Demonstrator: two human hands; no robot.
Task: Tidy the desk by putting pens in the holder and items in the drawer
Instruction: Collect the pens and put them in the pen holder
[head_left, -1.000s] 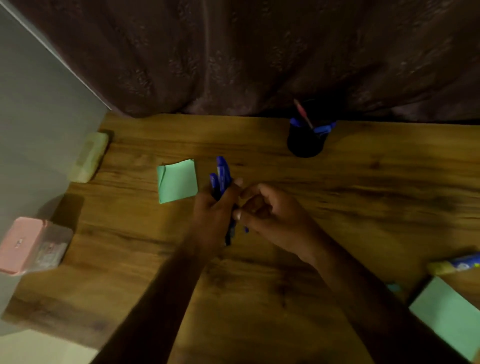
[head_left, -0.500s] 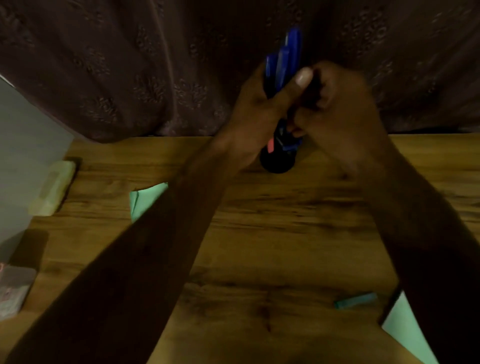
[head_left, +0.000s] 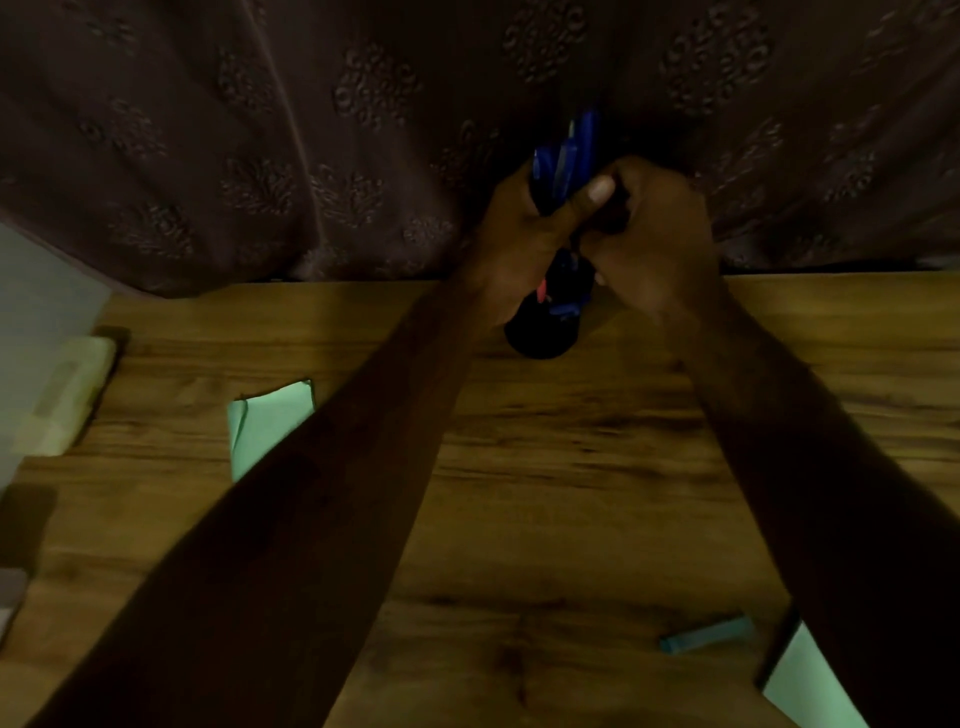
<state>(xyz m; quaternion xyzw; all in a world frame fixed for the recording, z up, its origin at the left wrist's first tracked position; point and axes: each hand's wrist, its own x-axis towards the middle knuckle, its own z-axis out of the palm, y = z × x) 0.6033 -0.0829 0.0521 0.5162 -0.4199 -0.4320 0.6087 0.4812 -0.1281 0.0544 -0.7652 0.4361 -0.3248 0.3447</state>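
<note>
- Now we see both hands close together over the far part of the brown wooden desk, in front of a dark brown curtain with embroidered flowers.
- Our left hand is clenched around a bundle of blue plastic pens. The thumb lies across them, and their upper ends stick up out of the fist.
- Our right hand has curled fingers and touches the left thumb. We cannot tell if it also grips the pens, because its fingertips are hidden.
- The pens are held in the air just over the round black pen holder, which stands upright on the desk near the curtain. Some blue pieces and one red piece show at its mouth.
- A square light green paper sheet lies flat on the desk to the left of the holder, and the left forearm partly covers it.
- A pale yellow oblong block lies at the left edge of the desk, beside the grey wall.
- On the near right side lies a small teal stick-shaped object, and near it is the corner of a second light green sheet.
</note>
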